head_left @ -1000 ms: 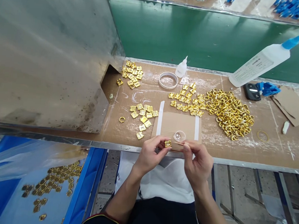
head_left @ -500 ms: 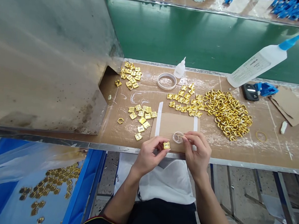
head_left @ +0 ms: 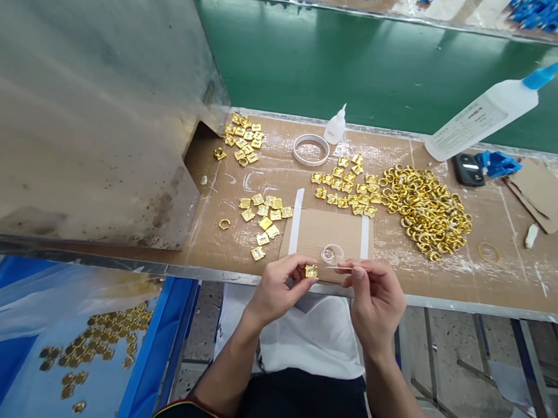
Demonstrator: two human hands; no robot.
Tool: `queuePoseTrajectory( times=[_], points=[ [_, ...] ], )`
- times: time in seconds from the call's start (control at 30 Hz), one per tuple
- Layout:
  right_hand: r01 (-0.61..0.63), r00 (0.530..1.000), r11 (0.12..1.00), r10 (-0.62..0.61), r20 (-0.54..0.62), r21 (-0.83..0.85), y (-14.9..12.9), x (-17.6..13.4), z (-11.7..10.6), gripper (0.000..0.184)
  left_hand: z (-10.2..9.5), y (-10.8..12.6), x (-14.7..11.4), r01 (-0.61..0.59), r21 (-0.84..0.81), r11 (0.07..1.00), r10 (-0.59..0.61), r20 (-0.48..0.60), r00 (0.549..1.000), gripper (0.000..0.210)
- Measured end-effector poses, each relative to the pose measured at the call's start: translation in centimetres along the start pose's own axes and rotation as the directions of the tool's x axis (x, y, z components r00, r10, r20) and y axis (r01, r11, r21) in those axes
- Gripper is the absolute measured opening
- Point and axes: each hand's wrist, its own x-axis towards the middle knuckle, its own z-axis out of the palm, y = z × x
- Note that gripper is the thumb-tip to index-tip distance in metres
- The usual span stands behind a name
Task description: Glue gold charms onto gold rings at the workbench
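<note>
Worktop (head_left: 459, 285) cardboard-topped; L hand (head_left: 280, 287) pinches gold pc (head_left: 311, 271), R hand (head_left: 378, 300) pinches thin stick (head_left: 333, 267); clr dish (head_left: 338, 254) just beyond, btwn hands.

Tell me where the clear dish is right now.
In the head view, the clear dish sits right of and below centre, on the cardboard pad, just beyond the gap between the left hand and the right hand.

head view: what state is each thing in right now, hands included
Left hand: closed, grip on gold piece
Gold piece: held
Right hand: closed, grip on stick
Stick: held, pointing toward gold piece
Dish: uncovered
Small bottle: upright, spout on
Big bottle: slanted in view, nozzle on
Tape roll: lying flat
Rings: heaped
</note>
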Motion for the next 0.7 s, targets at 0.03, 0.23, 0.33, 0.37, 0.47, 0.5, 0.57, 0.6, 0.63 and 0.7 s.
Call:
queuePoseTrajectory(
  times=[0.03, 0.23, 0.33, 0.37, 0.47, 0.5, 0.57, 0.6, 0.63, 0.7],
  points=[
    [0.0, 1.0, 1.0, -0.001, 0.029, 0.013, -0.19, -0.22, 0.12, 0.007, -0.04, 0.03, 0.0, -0.003, 0.003, 1.0, 0.003, 0.004, 1.0, 0.016],
    [-0.016, 0.992, 0.999, 0.011, 0.129, 0.043, 0.02, -0.91, 0.86, 0.009, -0.13, 0.14, -0.08, -0.019, 0.002, 1.0, 0.019, 0.03, 0.999, 0.016],
    [-0.009, 0.99, 1.0, 0.006, 0.14, 0.022, 0.19, -0.99, 1.06, 0.009, -0.16, 0.14, -0.07, -0.026, 0.006, 1.0, 0.026, 0.034, 0.999, 0.016],
    [-0.008, 0.99, 1.0, 0.007, 0.139, 0.008, 0.19, -1.0, 1.09, 0.009, -0.18, 0.15, -0.06, -0.027, 0.008, 1.0, 0.026, 0.035, 0.999, 0.016],
    [0.004, 0.991, 0.999, 0.0, 0.137, -0.031, 0.05, -0.96, 1.1, 0.01, -0.24, 0.19, -0.04, -0.02, 0.017, 1.0, 0.019, 0.045, 0.999, 0.015],
    [0.012, 0.99, 0.999, -0.006, 0.139, -0.042, -0.02, -0.94, 1.09, 0.01, -0.25, 0.19, -0.04, -0.015, 0.022, 1.0, 0.014, 0.048, 0.999, 0.015],
    [0.031, 0.989, 0.998, -0.022, 0.146, -0.06, -0.12, -0.87, 1.07, 0.01, -0.24, 0.17, -0.06, -0.008, 0.029, 1.0, 0.007, 0.049, 0.999, 0.015],
    [0.039, 0.988, 0.997, -0.028, 0.149, -0.069, -0.15, -0.85, 1.07, 0.01, -0.23, 0.14, -0.08, -0.007, 0.03, 1.0, 0.006, 0.047, 0.999, 0.015],
    [0.044, 0.988, 0.996, -0.032, 0.151, -0.078, -0.16, -0.83, 1.06, 0.01, -0.21, 0.11, -0.11, -0.007, 0.03, 1.0, 0.006, 0.043, 0.999, 0.015],
    [0.05, 0.987, 0.995, -0.035, 0.154, -0.091, -0.13, -0.84, 1.06, 0.01, -0.17, 0.05, -0.15, -0.01, 0.032, 0.999, 0.009, 0.038, 0.999, 0.015]
  ],
)
